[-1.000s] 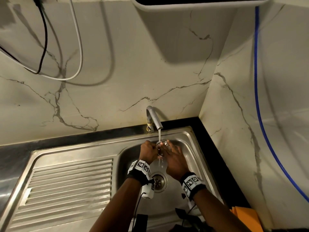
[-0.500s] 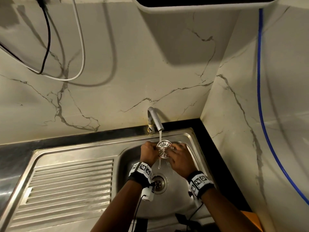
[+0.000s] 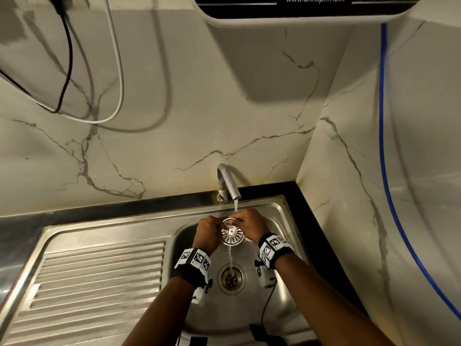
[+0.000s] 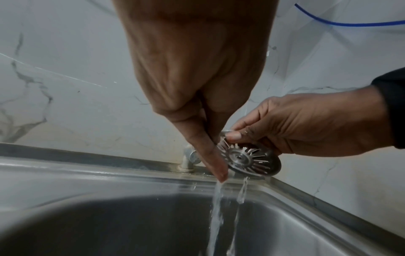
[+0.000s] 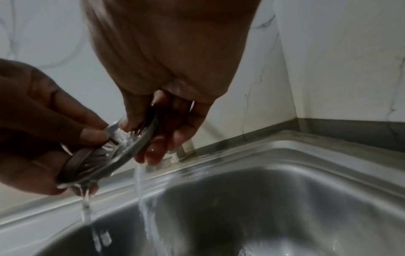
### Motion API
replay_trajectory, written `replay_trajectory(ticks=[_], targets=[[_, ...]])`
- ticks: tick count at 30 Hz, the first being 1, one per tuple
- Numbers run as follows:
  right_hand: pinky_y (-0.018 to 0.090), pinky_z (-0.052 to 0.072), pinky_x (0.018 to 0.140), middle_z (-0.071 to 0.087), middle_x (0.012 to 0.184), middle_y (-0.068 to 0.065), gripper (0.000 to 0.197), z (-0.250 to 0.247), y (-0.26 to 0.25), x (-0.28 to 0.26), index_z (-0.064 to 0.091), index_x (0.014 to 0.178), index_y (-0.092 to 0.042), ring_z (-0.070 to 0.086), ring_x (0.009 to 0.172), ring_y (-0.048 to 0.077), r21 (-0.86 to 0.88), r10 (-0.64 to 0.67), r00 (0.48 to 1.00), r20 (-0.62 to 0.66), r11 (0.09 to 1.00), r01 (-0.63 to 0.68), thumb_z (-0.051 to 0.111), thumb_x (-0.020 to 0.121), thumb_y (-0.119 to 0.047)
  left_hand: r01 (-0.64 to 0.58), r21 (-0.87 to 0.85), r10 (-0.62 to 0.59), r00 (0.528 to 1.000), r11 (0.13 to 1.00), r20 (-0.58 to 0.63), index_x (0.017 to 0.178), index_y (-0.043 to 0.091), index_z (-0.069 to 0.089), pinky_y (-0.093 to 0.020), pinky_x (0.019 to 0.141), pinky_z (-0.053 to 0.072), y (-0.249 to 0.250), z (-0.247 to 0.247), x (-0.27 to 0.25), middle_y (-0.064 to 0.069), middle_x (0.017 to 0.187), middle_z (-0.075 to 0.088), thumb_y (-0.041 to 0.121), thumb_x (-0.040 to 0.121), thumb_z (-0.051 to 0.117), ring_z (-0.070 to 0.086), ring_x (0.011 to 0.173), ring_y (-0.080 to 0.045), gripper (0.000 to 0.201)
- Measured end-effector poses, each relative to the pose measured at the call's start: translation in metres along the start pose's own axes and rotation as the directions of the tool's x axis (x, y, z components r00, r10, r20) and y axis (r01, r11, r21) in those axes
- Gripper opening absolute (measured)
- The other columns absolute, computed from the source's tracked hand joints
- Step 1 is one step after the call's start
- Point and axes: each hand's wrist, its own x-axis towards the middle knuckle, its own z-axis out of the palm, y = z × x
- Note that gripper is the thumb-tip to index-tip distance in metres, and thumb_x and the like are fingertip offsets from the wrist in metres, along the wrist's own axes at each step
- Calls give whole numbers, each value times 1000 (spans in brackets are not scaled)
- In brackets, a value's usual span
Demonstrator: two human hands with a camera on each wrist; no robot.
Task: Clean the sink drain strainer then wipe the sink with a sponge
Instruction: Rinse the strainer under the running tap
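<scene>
The round slotted metal strainer (image 3: 232,234) is held upright under the running tap (image 3: 228,182), over the steel sink (image 3: 279,221). My left hand (image 3: 212,228) grips its left edge, with one finger (image 4: 211,155) lying straight down along the rim. My right hand (image 3: 245,222) pinches the top rim between thumb (image 4: 235,136) and fingers. In the right wrist view the strainer (image 5: 109,152) sits tilted between both hands, the right fingers (image 5: 157,149) behind it. Water runs off the strainer (image 4: 249,159) and the fingertips into the basin. No sponge is in view.
The open drain hole (image 3: 232,277) lies right below the hands. A ribbed drainboard (image 3: 99,283) takes up the sink's left part. Marble walls close the back and right, with a blue tube (image 3: 385,171) on the right, cables (image 3: 117,71) at upper left and a white appliance (image 3: 299,11) overhead.
The strainer has turned from nearly edge-on to showing its slotted face. The right hand has shifted from below and right of it to its top rim. Both hands stay under the tap.
</scene>
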Motion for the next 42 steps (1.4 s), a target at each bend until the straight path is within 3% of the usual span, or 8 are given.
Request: replay_trajectory(ticks=[7, 12, 17, 20, 26, 32, 36, 42], targets=[[42, 58, 84, 76, 90, 6, 28, 14, 10, -4, 76, 96, -9, 72, 87, 18, 205, 99, 995, 12, 974, -99, 69, 74, 6, 40, -15, -39, 999, 999, 23, 73, 15, 77, -31, 60, 58, 2, 2, 2, -4, 64, 71, 10, 72, 70, 70, 66, -20, 9], [40, 60, 72, 76, 75, -2, 29, 3, 20, -10, 78, 83, -16, 73, 73, 14, 194, 100, 995, -31, 977, -92, 90, 56, -10, -7, -173, 19, 998, 985, 67, 82, 20, 81, -30, 65, 61, 12, 2, 2, 1, 72, 76, -1, 65, 79, 71, 67, -11, 27], [35, 58, 62, 73, 67, -4, 18, -1, 30, -5, 77, 76, -18, 69, 64, 9, 196, 95, 991, -99, 978, -74, 81, 73, -35, -90, -178, 85, 996, 980, -35, 82, 20, 81, -12, 64, 52, 19, -1, 6, 5, 74, 76, 4, 67, 84, 69, 65, -4, 23], [33, 40, 51, 55, 50, -1, 50, -1, 30, -1, 61, 58, -7, 46, 49, 8, 208, 90, 983, -157, 977, -56, 68, 84, -50, -82, -124, 74, 995, 989, -68, 77, 10, 79, 0, 54, 35, 23, -6, 10, -5, 66, 73, 5, 76, 77, 58, 53, -7, 6], [29, 32, 59, 59, 64, 11, 44, 0, 5, -1, 44, 55, -19, 51, 60, 21, -102, 62, 997, -50, 993, -67, 56, 97, -29, -30, -25, 29, 998, 999, -47, 70, 10, 74, -25, 60, 41, 15, -8, 11, -9, 68, 71, 7, 83, 63, 63, 62, -19, 17], [25, 37, 63, 69, 76, 10, 19, 5, -4, -4, 67, 76, -12, 64, 72, 24, -126, 81, 979, -185, 986, -106, 55, 91, -13, 216, -140, -221, 975, 966, -19, 69, 2, 73, -27, 64, 46, 11, -11, 5, -15, 70, 72, 36, 93, 60, 69, 70, -28, 44], [18, 48, 70, 73, 92, -5, 27, 20, -2, -25, 68, 116, -27, 66, 79, 9, -251, -127, 971, -204, 965, 73, 53, 95, -20, 408, -568, -344, 912, 715, 222, 77, -5, 73, -48, 75, 61, 20, -7, 10, -23, 73, 73, 43, 88, 69, 73, 70, -36, 50], [9, 43, 81, 67, 117, -12, 31, 14, 3, -56, 65, 123, -32, 63, 100, 3, -171, -122, 966, -226, 982, 84, 58, 93, -31, 334, -413, -282, 942, 847, 182, 92, 1, 73, -44, 76, 62, 28, 0, 26, -11, 83, 73, 18, 86, 62, 73, 81, -28, 21]])
